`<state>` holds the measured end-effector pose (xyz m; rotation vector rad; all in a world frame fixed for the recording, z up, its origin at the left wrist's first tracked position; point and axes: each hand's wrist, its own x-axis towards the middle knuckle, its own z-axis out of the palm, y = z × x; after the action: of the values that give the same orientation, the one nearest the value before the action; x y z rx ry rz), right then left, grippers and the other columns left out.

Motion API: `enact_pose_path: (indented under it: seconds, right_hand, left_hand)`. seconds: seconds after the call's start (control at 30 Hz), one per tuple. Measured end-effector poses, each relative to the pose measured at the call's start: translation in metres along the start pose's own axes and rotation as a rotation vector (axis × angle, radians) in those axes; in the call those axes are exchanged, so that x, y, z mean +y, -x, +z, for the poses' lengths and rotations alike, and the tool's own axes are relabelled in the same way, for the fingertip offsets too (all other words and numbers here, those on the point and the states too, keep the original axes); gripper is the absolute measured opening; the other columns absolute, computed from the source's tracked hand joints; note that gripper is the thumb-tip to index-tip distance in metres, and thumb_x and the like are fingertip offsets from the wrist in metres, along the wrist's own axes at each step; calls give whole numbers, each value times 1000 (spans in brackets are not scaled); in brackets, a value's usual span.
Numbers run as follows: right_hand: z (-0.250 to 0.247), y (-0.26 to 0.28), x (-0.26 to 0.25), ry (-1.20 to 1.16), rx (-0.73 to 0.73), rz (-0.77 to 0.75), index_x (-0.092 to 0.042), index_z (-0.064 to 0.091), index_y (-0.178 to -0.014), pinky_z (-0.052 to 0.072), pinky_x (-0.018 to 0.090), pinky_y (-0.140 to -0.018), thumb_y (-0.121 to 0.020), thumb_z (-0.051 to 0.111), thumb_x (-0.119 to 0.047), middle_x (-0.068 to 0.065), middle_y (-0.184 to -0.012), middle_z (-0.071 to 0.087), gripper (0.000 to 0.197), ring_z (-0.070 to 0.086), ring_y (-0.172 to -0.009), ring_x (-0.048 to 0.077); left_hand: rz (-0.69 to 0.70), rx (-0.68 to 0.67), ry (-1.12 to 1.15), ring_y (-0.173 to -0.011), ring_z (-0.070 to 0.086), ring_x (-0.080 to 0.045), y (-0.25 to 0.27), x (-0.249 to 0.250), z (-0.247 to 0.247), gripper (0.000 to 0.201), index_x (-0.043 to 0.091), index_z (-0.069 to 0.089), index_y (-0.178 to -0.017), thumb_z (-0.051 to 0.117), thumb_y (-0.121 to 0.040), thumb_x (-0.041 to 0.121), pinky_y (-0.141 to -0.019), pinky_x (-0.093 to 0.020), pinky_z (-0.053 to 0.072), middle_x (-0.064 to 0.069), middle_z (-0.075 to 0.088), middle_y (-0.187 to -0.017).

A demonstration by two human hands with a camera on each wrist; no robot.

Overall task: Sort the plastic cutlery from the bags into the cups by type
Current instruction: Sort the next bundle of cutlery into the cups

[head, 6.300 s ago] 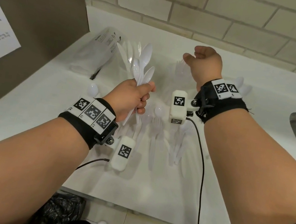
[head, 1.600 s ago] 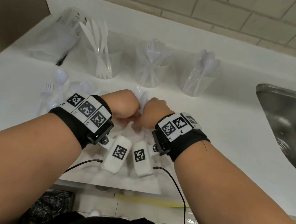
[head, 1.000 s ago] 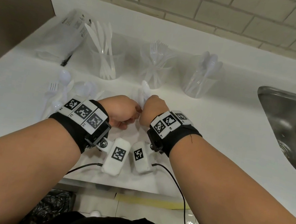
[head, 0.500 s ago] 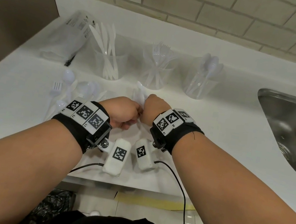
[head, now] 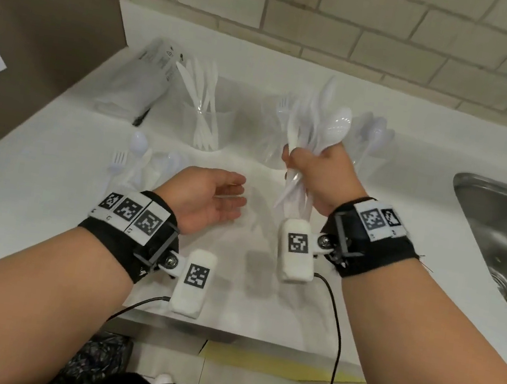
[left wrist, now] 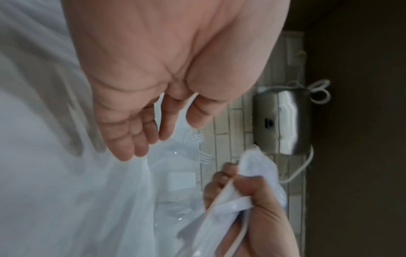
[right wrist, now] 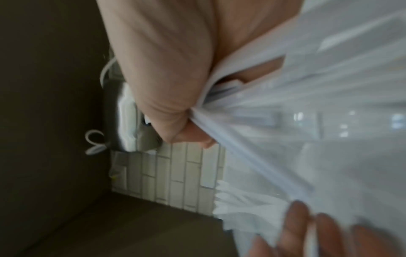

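Head view | my right hand [head: 320, 177] clenched round a bunch of white spoons [head: 320, 129], raised before the far middle cup [head: 272, 142] | my left hand [head: 208, 198] released, palm up, above the counter [head: 45, 210].

Three cups stand in a row behind the hands — knife cup [head: 205, 122] left, fork cup [head: 275, 136] middle, spoon cup [head: 369, 143] right; a bag [head: 136, 85] lies further left, the sink [head: 502, 235] far right.

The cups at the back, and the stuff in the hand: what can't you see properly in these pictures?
- Middle cup, head view: mostly hidden behind the right hand and its bundle of cutlery.
- The bundle's count: pieces overlap, and it is blurred in the right wrist view.
- Sink, head view: cut off by the right edge.
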<state>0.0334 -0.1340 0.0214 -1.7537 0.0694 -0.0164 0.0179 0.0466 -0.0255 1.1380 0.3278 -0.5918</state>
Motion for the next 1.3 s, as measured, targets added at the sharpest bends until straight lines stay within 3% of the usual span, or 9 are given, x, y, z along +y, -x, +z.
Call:
enact_pose_path:
  seconds: [0.17, 0.33, 0.43, 0.67, 0.8, 0.97, 1.1, 1.17, 1.3]
  right_hand:
    - [11, 6, -29, -421, -24, -164, -3, 59, -80, 50, 28, -62, -76, 50, 8, 5, -72, 58, 16, 57, -65, 19]
    - [37, 14, -33, -488, -42, -299, -4, 59, -75, 49, 31, -65, -71, 49, 9, 3, -63, 60, 17, 58, -61, 24]
    - [47, 17, -26, -407, -26, -297, -2, 60, -76, 51, 34, -66, -63, 59, 2, 6, -68, 61, 14, 61, -66, 27]
    - [53, 25, -7, -255, -58, -218, -9, 65, -69, 57, 41, -70, -60, 66, 5, 1, -65, 66, 16, 66, -69, 23]
    - [53, 25, -4, -273, -31, -192, -7, 67, -70, 58, 46, -70, -61, 68, 6, 3, -66, 66, 16, 65, -67, 21]
    - [60, 28, 2, -281, -16, -140, -3, 67, -79, 54, 32, -64, -68, 67, 7, 2, -66, 68, 14, 67, -65, 19]
    - [59, 26, 1, -272, -11, -101, -4, 63, -70, 48, 31, -56, -67, 61, 0, 11, -61, 60, 6, 58, -52, 24]
    - [57, 26, -4, -403, -70, -51, -1, 59, -70, 43, 29, -50, -64, 56, 5, 15, -58, 52, 9, 47, -44, 23]
    - [62, 31, -3, -359, -233, 16, 12, 59, -82, 39, 23, -44, -61, 55, 12, 17, -60, 52, 21, 44, -41, 19]
  left_hand:
    - [-243, -155, 74, -115, 56, -44, 0, -7, 2, 64, 3, 54, -124, 40, -93, 58, -100, -55, 43, -23, 57, -124]
    - [-329, -267, 171, -108, 60, -43, 7, -8, 6, 69, -5, 57, -114, 35, -95, 58, -100, -52, 42, -32, 63, -113]
    - [-277, -260, 269, -114, 58, -46, 8, -4, 0, 64, -13, 54, -118, 36, -99, 45, -108, -50, 38, -37, 60, -116]
    - [-109, -247, 275, -96, 68, -40, 13, 7, -2, 40, -2, 58, -118, 43, -96, 27, -90, -46, 52, -23, 68, -107]
    - [-115, -206, 277, -111, 61, -42, 14, 5, -2, 41, -6, 55, -122, 42, -99, 25, -102, -50, 45, -23, 63, -115]
    - [-38, -205, 276, -81, 74, -27, 15, 10, 1, 32, -2, 60, -105, 33, -101, 14, -84, -48, 54, -13, 74, -81]
    - [-50, -326, 65, -99, 64, -32, 20, 14, -6, 48, 10, 60, -110, 37, -96, 49, -89, -52, 50, -9, 68, -95]
    - [48, -386, -92, -89, 61, -23, 22, 19, -11, 63, 16, 60, -113, 48, -80, 68, -84, -45, 45, -3, 63, -94]
    - [311, -452, -287, -76, 57, -20, 28, 34, -4, 75, 3, 56, -123, 79, -68, 49, -73, -32, 46, -13, 62, -101]
